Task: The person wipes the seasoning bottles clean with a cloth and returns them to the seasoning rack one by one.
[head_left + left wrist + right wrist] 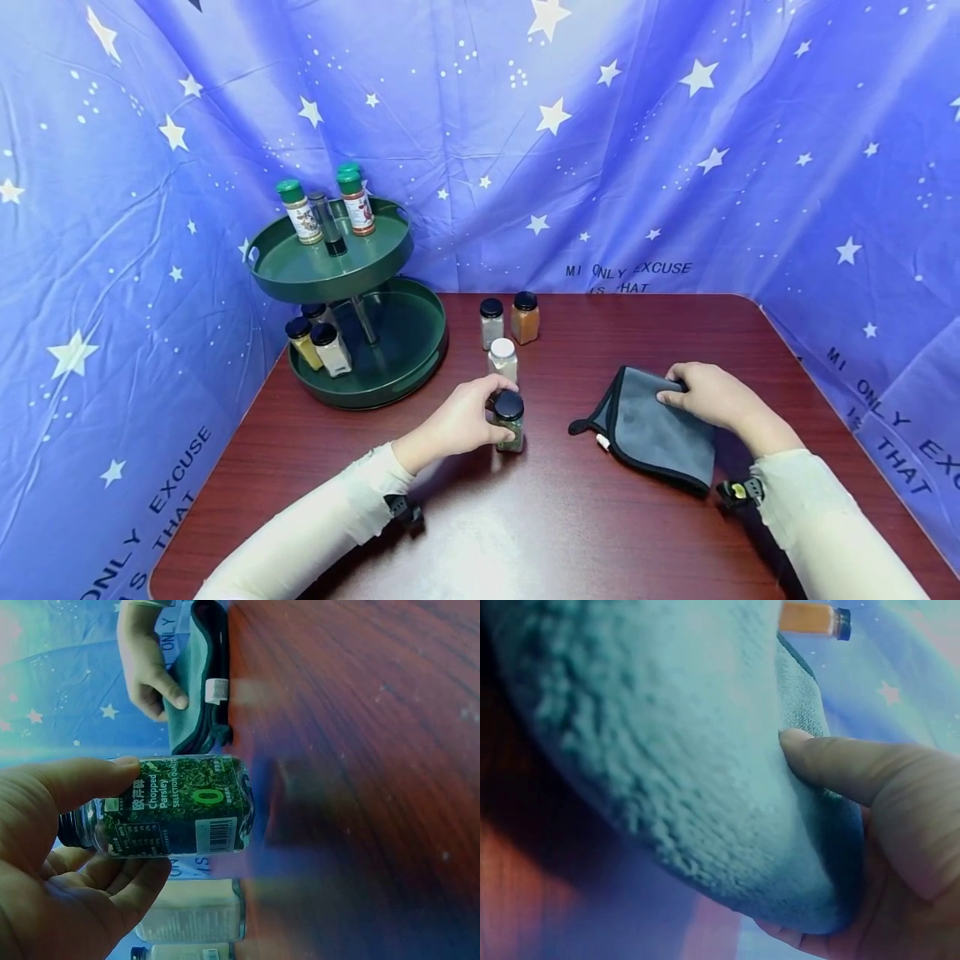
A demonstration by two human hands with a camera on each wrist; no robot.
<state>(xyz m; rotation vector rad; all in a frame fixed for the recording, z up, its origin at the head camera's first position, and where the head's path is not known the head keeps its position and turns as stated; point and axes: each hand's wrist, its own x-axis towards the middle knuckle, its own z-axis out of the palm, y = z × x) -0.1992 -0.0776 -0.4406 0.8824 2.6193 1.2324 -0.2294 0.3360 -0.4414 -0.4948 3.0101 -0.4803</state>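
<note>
Your left hand [465, 417] curls round the parsley jar [510, 422], standing upright on the table [570, 525] near the middle. Your right hand [712, 397] pinches the far edge of the grey cloth [652, 429], lying to the right. Just beyond the jar stand three more jars [504, 333]; the green rack [352, 317] sits far left.

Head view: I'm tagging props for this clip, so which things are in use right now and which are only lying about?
In use:
parsley jar, held by the left hand
grey cloth, gripped by the right hand

Lying about:
white-capped jar
two black-capped jars
green rack with its bottles
</note>
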